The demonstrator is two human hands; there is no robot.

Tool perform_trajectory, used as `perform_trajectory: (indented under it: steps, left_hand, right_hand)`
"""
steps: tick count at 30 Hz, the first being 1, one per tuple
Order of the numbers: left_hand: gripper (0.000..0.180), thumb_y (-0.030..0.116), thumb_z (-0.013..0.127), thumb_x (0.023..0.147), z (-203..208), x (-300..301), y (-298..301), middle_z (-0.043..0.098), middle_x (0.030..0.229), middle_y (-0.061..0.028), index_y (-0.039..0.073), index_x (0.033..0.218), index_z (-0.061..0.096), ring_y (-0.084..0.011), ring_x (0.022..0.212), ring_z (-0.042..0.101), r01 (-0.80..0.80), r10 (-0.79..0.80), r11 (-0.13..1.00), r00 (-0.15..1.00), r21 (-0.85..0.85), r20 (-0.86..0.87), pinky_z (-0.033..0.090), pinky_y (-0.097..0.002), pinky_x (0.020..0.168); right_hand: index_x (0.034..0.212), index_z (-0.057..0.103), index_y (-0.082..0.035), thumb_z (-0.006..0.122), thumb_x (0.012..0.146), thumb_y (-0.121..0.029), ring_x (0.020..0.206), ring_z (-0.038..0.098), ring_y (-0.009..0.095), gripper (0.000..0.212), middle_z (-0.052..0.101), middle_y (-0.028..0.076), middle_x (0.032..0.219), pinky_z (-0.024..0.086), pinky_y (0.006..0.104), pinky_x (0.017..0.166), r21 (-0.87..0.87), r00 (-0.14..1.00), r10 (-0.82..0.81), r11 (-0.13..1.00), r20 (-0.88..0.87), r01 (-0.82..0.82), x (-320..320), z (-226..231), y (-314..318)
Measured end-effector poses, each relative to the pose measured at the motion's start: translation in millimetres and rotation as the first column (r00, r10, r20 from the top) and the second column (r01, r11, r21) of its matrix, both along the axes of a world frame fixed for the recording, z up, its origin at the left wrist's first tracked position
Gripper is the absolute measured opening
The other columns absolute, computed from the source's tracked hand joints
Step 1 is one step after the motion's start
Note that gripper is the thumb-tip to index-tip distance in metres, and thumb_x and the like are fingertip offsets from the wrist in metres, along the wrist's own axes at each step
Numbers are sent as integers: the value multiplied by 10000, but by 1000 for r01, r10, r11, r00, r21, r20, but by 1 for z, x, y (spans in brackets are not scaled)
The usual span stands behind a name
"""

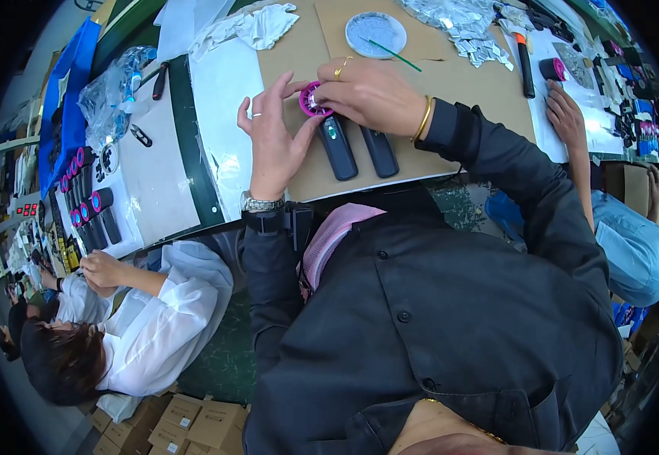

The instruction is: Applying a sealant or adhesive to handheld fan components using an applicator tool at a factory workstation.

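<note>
Steadying a round magenta ring-shaped head [303,101], the left hand [280,125] has thumb and index finger curved about its rim, partly closed, the other fingers spread clear. Right hand [367,95]: fingertips drawn close together at the opening of the ring; whether they pinch a small part inside cannot be told. Location: over the brown cardboard sheet [470,114], near the table edge before the person. One dark handle [340,155], smooth and rounded at its end, lies just below the ring and appears to belong to it, though the joint is not clear. A second dark handle [380,154] lies beside it, upper end hidden by the right hand. Handling, by judgement: rigid plastic, fairly light, the handle perhaps slippery for its smooth finish; inner parts of the ring probably the most fragile. Best holds: outer rim between thumb and finger, or the handle at mid-length, pressing nothing inside the opening. Also present, beyond the hands: white round dish [360,27], green stick [397,57] lying across its rim; white cloth [257,29].
</note>
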State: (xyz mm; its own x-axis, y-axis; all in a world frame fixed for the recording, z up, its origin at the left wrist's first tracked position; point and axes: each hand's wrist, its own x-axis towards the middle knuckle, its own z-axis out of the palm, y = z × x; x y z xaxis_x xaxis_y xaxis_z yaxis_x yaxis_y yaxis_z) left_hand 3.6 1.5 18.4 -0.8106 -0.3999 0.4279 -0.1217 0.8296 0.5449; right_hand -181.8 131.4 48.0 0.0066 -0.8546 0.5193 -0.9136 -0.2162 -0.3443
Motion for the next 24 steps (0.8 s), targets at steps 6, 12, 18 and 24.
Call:
perform_trajectory:
  steps: [6,12,18,24]
  left_hand:
    - [743,257,831,867,-1,0,2,700,1308,-14,86,1491,467,-247,1292,527,9,-9,1000,1000,-2,3,160,-517,1193]
    - [712,254,827,869,0,1,2,701,1306,-19,85,1469,482,-249,1292,529,6,-6,1000,1000,21,7,164,-526,1192]
    - [702,250,829,864,-1,1,4,698,1308,-22,84,1456,490,-255,1279,539,13,-13,1000,1000,26,10,177,-529,1189]
    - [696,221,839,844,-3,-1,3,695,1293,-35,90,1438,502,-254,1260,552,9,-9,1000,1000,19,2,191,-527,1186]
  right_hand:
    - [964,772,-79,734,887,-187,952,667,315,138,658,88,934,526,441,811,269,942,-170,959,290,91,1,-1,-6]
    - [1007,774,-72,753,886,-190,854,660,324,170,642,94,902,511,443,732,92,993,-110,990,52,105,4,-2,1]
    - [1015,761,-54,743,886,-184,866,644,328,184,618,105,879,506,444,735,39,993,-113,993,-18,114,11,-6,6]
    - [1046,739,-45,727,892,-167,863,639,338,197,619,122,893,503,451,740,18,989,-111,993,-99,113,13,-10,5]
